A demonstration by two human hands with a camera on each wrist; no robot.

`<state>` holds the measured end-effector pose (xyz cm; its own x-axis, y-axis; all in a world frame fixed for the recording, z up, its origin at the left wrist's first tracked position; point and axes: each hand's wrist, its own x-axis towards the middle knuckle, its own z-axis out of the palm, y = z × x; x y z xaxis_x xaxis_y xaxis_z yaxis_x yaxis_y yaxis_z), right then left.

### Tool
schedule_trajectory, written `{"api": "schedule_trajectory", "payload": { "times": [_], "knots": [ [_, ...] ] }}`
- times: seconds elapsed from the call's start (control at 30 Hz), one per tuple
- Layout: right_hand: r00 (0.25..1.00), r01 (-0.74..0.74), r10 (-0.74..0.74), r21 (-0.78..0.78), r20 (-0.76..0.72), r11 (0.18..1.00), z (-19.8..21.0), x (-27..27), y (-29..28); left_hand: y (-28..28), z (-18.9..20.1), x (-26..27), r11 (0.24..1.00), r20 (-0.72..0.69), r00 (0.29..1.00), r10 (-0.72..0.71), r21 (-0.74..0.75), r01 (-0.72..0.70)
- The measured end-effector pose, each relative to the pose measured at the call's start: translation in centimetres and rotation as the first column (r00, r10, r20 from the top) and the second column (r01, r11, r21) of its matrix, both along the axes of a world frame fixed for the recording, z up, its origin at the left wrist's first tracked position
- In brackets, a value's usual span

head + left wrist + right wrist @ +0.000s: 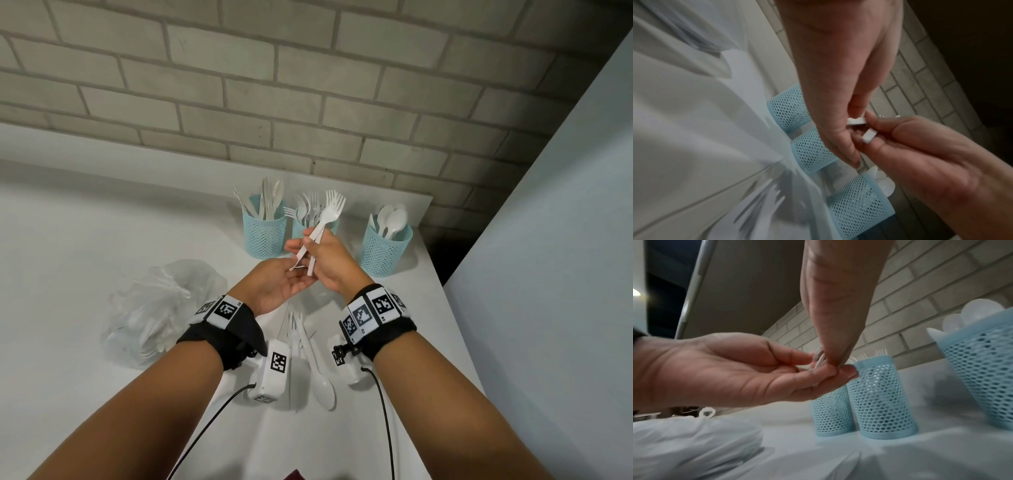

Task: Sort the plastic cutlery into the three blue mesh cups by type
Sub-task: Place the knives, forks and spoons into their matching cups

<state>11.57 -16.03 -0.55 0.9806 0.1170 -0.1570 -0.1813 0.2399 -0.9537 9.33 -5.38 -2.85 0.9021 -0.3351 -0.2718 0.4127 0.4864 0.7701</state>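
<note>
Three blue mesh cups stand in a row at the back of the white table. The left cup holds knives, the middle cup forks, the right cup spoons. In front of the middle cup, my right hand grips a small bundle of white plastic forks, tines up. My left hand lies palm up beneath it, and its fingertips pinch a fork handle end. A second handle end sticks out of my right hand. The right wrist view shows both hands meeting at the handles, left of the cups.
Between my wrists a loose fork and a spoon lie on the table. A clear plastic bag with more cutlery sits at the left. A brick wall stands behind, and a grey panel borders the table's right edge.
</note>
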Motion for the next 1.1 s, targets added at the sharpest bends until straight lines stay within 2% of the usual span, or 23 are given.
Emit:
{"api": "schedule_trajectory", "payload": {
  "times": [0.1, 0.2, 0.27, 0.43, 0.53, 0.63, 0.7, 0.77, 0.83, 0.9, 0.97, 1.03, 1.1],
  "knots": [
    [0.991, 0.065, -0.042, -0.182, 0.125, 0.981, -0.1, 0.1, 1.0, -0.4, 0.5, 0.1, 0.999, 0.008, 1.0, -0.031, 0.034, 0.03],
    [0.971, 0.072, 0.01, -0.336, 0.237, 0.939, -0.4, 0.2, 1.4, -0.6, 0.8, 0.3, 0.987, 0.007, 1.0, -0.031, 0.157, 0.029],
    [0.968, 0.048, 0.048, -0.37, 0.247, 0.928, -0.5, 0.5, 1.3, -0.5, 0.8, 0.4, 0.983, -0.022, 1.0, -0.011, 0.181, 0.015],
    [0.946, -0.037, 0.178, -0.454, 0.272, 0.89, -0.3, 1.4, 0.6, -0.1, 0.9, 1.1, 0.992, -0.065, 0.997, 0.032, 0.12, -0.024],
    [0.956, -0.096, 0.206, -0.444, 0.207, 0.891, 0.1, 1.7, 0.0, 0.0, 0.7, 1.4, 0.984, -0.059, 0.997, 0.048, 0.172, -0.038],
    [0.966, -0.063, 0.185, -0.526, 0.183, 0.848, 1.0, 2.4, -0.9, 0.0, 0.5, 1.5, 0.963, -0.02, 0.997, 0.071, 0.262, -0.063],
    [0.963, 0.006, 0.144, -0.548, 0.23, 0.836, 1.8, 3.2, -1.5, -0.1, 0.8, 1.5, 0.952, 0.011, 0.997, 0.079, 0.297, -0.079],
    [0.942, 0.192, -0.001, -0.538, 0.334, 0.821, 2.6, 4.1, -2.1, -0.1, 1.1, 1.6, 0.941, 0.024, 0.994, 0.108, 0.318, -0.111],
    [0.875, 0.419, -0.185, -0.511, 0.447, 0.75, 3.1, 5.2, -2.9, 0.2, 1.2, 1.7, 0.925, 0.026, 0.991, 0.128, 0.357, -0.129],
    [0.825, 0.523, -0.27, -0.489, 0.497, 0.698, 2.9, 6.2, -3.4, 0.5, 1.2, 1.7, 0.912, 0.025, 0.992, 0.123, 0.391, -0.123],
    [0.856, 0.486, -0.232, -0.57, 0.461, 0.662, 2.0, 7.1, -3.4, 0.6, 1.2, 1.7, 0.899, 0.021, 0.994, 0.106, 0.424, -0.105],
    [0.929, 0.347, -0.13, -0.689, 0.348, 0.637, 1.1, 7.6, -3.1, 0.7, 1.3, 1.5, 0.889, 0.018, 0.996, 0.092, 0.449, -0.09],
    [0.96, 0.261, -0.089, -0.74, 0.264, 0.619, 0.7, 7.7, -2.9, 0.8, 1.4, 1.2, 0.881, 0.023, 0.997, 0.079, 0.466, -0.081]
  ]
}}
